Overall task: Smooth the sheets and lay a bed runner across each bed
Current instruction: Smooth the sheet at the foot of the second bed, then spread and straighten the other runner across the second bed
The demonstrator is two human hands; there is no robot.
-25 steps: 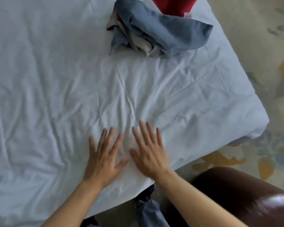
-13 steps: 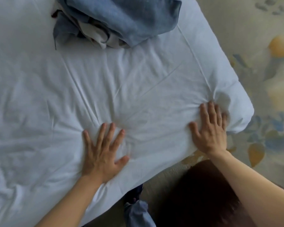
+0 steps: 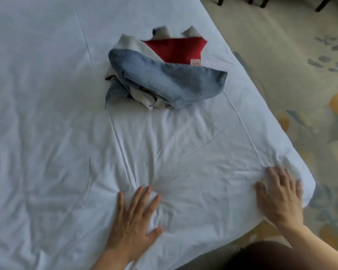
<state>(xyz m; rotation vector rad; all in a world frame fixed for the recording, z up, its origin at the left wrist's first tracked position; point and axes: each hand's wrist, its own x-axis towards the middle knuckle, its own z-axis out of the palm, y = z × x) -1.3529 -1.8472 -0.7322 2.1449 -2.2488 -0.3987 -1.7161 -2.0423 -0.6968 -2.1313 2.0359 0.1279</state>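
Left hand [image 3: 134,221] flat on white sheet [image 3: 57,133], lower centre of frame, palm down, fingers spread and straight, nothing grasped; creases radiate from fingertips. Right hand [image 3: 281,197] lower right, palm down on sheet at bed corner, fingers extended, close together, pressing, not gripping. Forearms enter from bottom edge. Bunched blue, red and white cloth [image 3: 162,78] lies on sheet, upper centre. Patterned carpet [image 3: 281,65] at right.
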